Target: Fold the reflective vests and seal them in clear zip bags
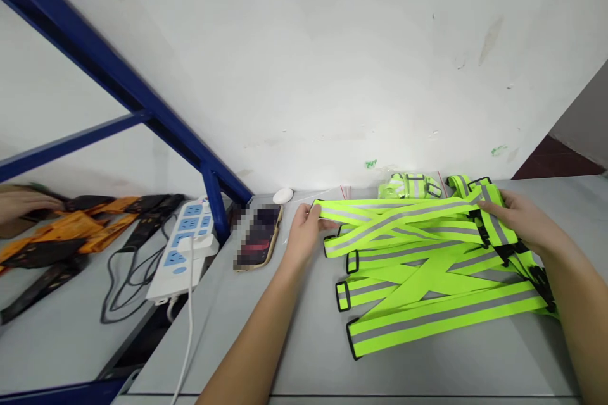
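Several neon yellow-green reflective straps (446, 323) with grey stripes and black buckles lie overlapping on the grey table. My left hand (306, 228) pinches the left end of the topmost reflective strap (394, 218), near its black buckle. At the strap's other end, my right hand (522, 218) grips the folded part with thumb and fingers. Between my hands the strap stretches across in crossing bands. Black slide buckles (352, 338) show along the left ends of the straps below; more black clips bunch under my right hand, partly hidden.
A bagged strap bundle (411, 186) sits by the wall. To the left are a phone (259, 237), a white round object (283, 196), a power strip (185, 247) with cables and a blue frame (156, 114). Another person's hand (28, 202) is near orange-and-black straps (104, 221).
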`<action>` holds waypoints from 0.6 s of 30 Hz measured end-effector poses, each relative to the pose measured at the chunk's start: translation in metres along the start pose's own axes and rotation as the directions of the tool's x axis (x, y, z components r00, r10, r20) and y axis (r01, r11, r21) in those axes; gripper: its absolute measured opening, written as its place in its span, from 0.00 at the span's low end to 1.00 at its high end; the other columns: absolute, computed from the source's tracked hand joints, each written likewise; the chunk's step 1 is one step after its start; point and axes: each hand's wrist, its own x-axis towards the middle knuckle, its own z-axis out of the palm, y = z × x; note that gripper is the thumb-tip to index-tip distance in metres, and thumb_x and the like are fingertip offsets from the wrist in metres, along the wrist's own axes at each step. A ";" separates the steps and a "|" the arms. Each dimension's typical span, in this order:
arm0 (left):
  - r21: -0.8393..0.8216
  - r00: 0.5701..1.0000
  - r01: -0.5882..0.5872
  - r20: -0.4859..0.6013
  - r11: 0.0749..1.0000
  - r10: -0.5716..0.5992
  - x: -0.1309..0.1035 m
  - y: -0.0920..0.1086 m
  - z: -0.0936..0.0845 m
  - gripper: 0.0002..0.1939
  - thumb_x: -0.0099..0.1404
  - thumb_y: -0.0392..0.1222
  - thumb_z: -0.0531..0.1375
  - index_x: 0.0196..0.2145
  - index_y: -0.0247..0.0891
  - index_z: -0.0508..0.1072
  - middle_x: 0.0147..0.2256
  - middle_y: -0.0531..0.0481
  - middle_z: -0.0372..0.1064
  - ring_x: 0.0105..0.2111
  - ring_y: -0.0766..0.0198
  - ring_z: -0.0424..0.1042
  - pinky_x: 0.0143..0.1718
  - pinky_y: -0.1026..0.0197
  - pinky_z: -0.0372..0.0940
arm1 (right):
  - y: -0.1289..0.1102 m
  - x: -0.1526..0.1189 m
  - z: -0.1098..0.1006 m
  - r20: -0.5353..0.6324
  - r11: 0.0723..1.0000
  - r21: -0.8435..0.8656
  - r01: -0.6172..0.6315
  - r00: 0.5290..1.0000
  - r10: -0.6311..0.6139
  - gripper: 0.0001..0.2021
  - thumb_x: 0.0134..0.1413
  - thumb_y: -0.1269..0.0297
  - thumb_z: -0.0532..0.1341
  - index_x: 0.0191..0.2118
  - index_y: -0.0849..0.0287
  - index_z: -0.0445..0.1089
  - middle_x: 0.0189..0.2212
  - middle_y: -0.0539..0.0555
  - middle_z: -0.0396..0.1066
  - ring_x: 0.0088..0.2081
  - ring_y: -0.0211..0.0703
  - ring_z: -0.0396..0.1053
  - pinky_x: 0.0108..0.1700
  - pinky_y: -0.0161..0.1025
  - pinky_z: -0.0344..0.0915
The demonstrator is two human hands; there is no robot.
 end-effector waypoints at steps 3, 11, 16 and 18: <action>-0.401 0.994 0.098 -0.006 0.911 -0.110 0.002 0.004 0.000 0.10 0.61 0.44 0.57 0.29 0.40 0.58 0.25 0.57 0.71 0.13 0.72 0.65 0.35 0.55 0.69 | -0.007 -0.003 0.005 0.044 0.999 0.042 0.024 0.999 -0.026 0.24 0.48 0.48 0.62 0.50 0.53 0.69 0.46 0.56 0.75 0.49 0.60 0.70 0.48 0.47 0.68; -0.597 0.962 0.017 -0.210 0.802 -0.176 0.005 0.009 -0.001 0.10 0.54 0.35 0.60 0.27 0.39 0.59 0.17 0.61 0.63 0.15 0.72 0.63 0.27 0.65 0.65 | -0.024 -0.016 0.033 -0.136 0.977 -0.211 0.007 0.990 -0.036 0.36 0.47 0.44 0.60 0.60 0.59 0.62 0.57 0.61 0.65 0.56 0.65 0.63 0.52 0.51 0.65; -0.515 0.953 -0.121 -0.300 0.849 -0.046 0.004 0.020 -0.003 0.14 0.54 0.39 0.62 0.34 0.41 0.60 0.31 0.55 0.68 0.28 0.68 0.70 0.34 0.62 0.66 | -0.045 -0.025 0.046 -0.030 0.974 -0.226 -0.016 1.000 0.009 0.41 0.50 0.44 0.58 0.65 0.64 0.55 0.63 0.62 0.55 0.55 0.66 0.64 0.52 0.51 0.65; -0.286 0.889 -0.226 -0.451 0.931 0.077 0.002 0.023 -0.004 0.19 0.54 0.40 0.63 0.41 0.43 0.59 0.41 0.51 0.67 0.38 0.64 0.71 0.44 0.57 0.65 | -0.048 -0.026 0.052 -0.010 0.981 -0.189 -0.044 0.999 0.043 0.43 0.51 0.43 0.58 0.66 0.66 0.52 0.64 0.63 0.55 0.54 0.65 0.65 0.53 0.51 0.65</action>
